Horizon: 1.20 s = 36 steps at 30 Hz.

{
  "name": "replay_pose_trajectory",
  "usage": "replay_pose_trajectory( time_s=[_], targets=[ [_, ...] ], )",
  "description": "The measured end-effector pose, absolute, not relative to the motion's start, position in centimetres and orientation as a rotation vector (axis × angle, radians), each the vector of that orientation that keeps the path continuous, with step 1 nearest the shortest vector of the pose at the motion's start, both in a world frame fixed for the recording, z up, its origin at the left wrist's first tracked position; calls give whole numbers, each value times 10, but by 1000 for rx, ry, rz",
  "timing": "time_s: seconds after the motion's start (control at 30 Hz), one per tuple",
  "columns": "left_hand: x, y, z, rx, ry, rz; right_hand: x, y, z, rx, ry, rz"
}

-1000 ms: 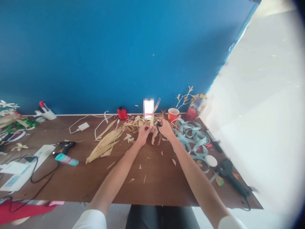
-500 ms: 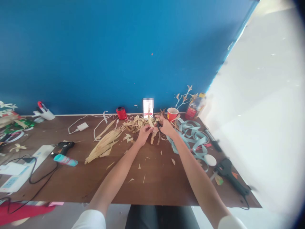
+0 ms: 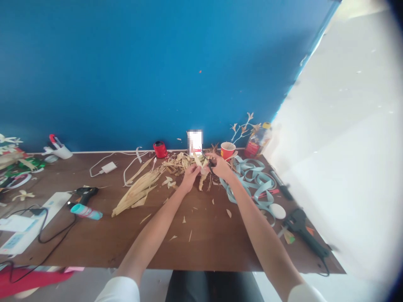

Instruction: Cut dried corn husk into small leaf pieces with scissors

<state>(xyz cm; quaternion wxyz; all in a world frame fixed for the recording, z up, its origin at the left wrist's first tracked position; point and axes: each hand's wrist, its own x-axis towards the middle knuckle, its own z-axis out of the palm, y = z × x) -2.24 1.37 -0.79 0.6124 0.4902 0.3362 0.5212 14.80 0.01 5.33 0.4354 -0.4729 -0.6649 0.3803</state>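
Between finger and thumb, my left hand (image 3: pixel 190 176) pinches a pale dried corn husk strip (image 3: pixel 197 160) that points up and away. My right hand (image 3: pixel 221 167) is closed on black-handled scissors (image 3: pixel 210 161), whose blades lie close to the strip's right side. Whether the blades touch the strip is too small to tell. Behind both hands spreads a heap of husk scraps (image 3: pixel 179 162). To the left lies a bundle of long dried husks (image 3: pixel 138 193) on the brown table. A curled husk piece (image 3: pixel 202 183) rests just below my fingers.
A phone (image 3: pixel 195 142) leans on the blue wall. Right of my hands are a red paper cup (image 3: pixel 228 150), tangled blue ribbon (image 3: pixel 262 180), a bottle (image 3: pixel 258 141) and a glue gun (image 3: pixel 305 233). Leftward are a red tin (image 3: pixel 160 149), a charger (image 3: pixel 108 167) and a power strip (image 3: pixel 34 222).
The husk strip has tilted a little to the left at its tip. The scissors and my right hand have shifted only slightly.
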Motion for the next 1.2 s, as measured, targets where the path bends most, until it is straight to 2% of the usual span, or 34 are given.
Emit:
replay_pose_trajectory(
  time_s=[0.33, 0.63, 0.97, 1.2],
  targets=[
    [-22, 12, -6, 1150, 789, 1231, 145, 3, 44, -1254, -1744, 819],
    [-24, 13, -7, 1087, 819, 1282, 167, 2, 55, -1205, -1639, 794],
    [-27, 15, -4, 905, 768, 1340, 195, 9, 59, -1131, -1225, 926],
    [-28, 15, -9, 1030, 799, 1336, 221, 3, 75, -1084, -816, 584]
  ],
)
